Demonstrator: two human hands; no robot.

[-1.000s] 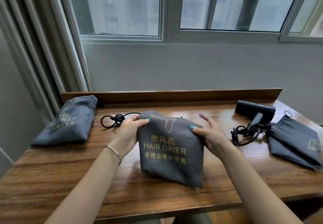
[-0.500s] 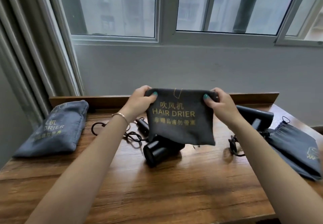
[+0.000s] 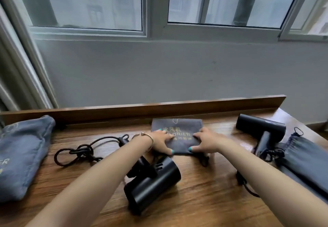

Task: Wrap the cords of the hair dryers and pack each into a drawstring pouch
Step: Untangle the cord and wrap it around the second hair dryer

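Note:
An empty grey drawstring pouch [image 3: 177, 125] printed "HAIR DRIER" lies flat at the back middle of the wooden table [image 3: 204, 205]. My left hand [image 3: 160, 142] and my right hand [image 3: 206, 142] rest on its near half with fingers spread, thumbs at its near edge. A black hair dryer [image 3: 152, 182] lies in front of the pouch, between my forearms. Its cord [image 3: 79, 153] trails in loose loops to the left. A second black hair dryer [image 3: 260, 129] lies at the right with its cord bundled beside another flat grey pouch [image 3: 308, 159].
A filled grey pouch [image 3: 21, 155] lies at the table's left end. A raised wooden ledge [image 3: 142, 108] runs along the back edge, against the wall under the windows. The table's right corner falls away past the right pouch.
Both hands lifted the pouch off the middle hair dryer, held it up, then laid it flat at the back of the table. The uncovered dryer lies in front.

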